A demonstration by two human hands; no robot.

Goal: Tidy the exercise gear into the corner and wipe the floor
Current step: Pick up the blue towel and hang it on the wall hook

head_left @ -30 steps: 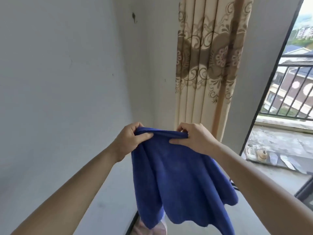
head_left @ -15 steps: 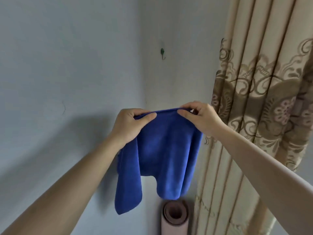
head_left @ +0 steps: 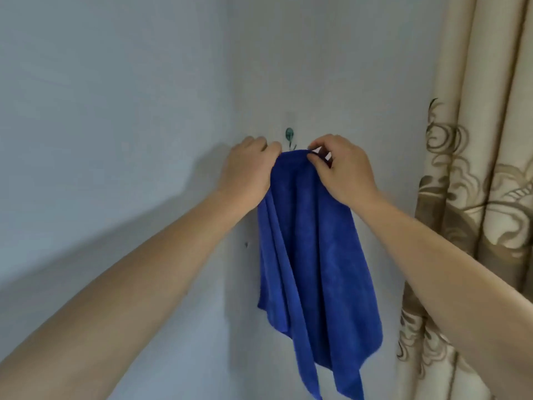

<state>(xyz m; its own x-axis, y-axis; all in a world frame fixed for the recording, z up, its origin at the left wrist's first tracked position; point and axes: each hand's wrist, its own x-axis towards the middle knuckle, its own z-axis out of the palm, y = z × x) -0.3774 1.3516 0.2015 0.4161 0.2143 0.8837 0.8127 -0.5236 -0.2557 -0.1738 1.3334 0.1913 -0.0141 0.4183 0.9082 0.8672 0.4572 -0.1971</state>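
A blue cloth (head_left: 314,255) hangs down in long folds in front of the wall corner. My left hand (head_left: 249,171) pinches its top edge on the left, and my right hand (head_left: 339,168) pinches the same edge on the right. The bunched top edge sits just below a small green wall hook (head_left: 289,135). Whether the cloth touches the hook's tip I cannot tell. No exercise gear or floor is in view.
A pale grey wall (head_left: 115,111) fills the left and meets another wall at the corner behind the cloth. A beige curtain (head_left: 484,168) with brown scroll patterns hangs at the right edge, close to my right forearm.
Both hands have lifted the cloth up to the hook and drawn closer together, bunching its top edge. My view has tilted upward, so the rolled mat on the floor is out of sight.
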